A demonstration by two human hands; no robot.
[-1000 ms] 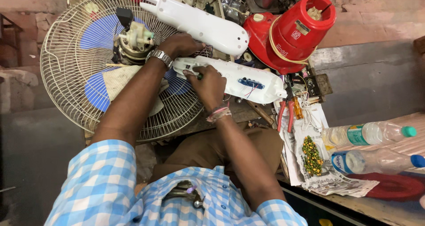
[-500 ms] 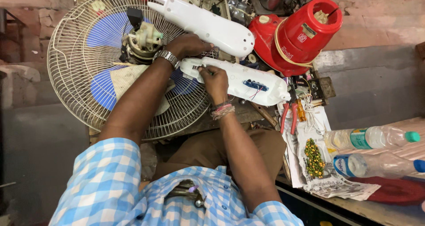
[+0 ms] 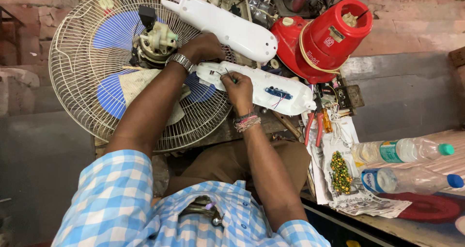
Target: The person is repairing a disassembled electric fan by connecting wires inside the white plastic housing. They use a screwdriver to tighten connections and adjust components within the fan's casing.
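Brick walls and a grey concrete ledge frame a cluttered repair bench (image 3: pixel 339 131), seen from above. Nearest the camera, a blue checked shirt (image 3: pixel 121 203) is seen, with both bare forearms stretched away toward twelve o'clock. At about four o'clock from the hands, a sheet of newspaper (image 3: pixel 358 198) is spread on the bench, with small green and yellow beads (image 3: pixel 340 172) heaped on it and two plastic bottles (image 3: pixel 402 164) laid just beside it. Red-handled pliers (image 3: pixel 312 128) are laid near the newspaper's far edge. Farther out, the right hand (image 3: pixel 240 89) is closed around a thin tool (image 3: pixel 229 76), whose tip is pressed against the lower white plastic housing (image 3: pixel 261 87). That housing is laid across the bench edge at the middle of the view, with a small blue circuit strip (image 3: pixel 278 93) seen on its surface. At ten o'clock from it, the left hand (image 3: pixel 206 48), a metal watch (image 3: pixel 181 61) worn on its wrist, is curled over the housing's end, though what the fingers grip cannot be told. Beyond, a second white housing (image 3: pixel 223 26) is laid, a fan guard (image 3: pixel 92 106) with blue blades (image 3: pixel 116 31) and a bare motor (image 3: pixel 155 43) is seen at ten o'clock, and a red appliance (image 3: pixel 329 34) at two o'clock.
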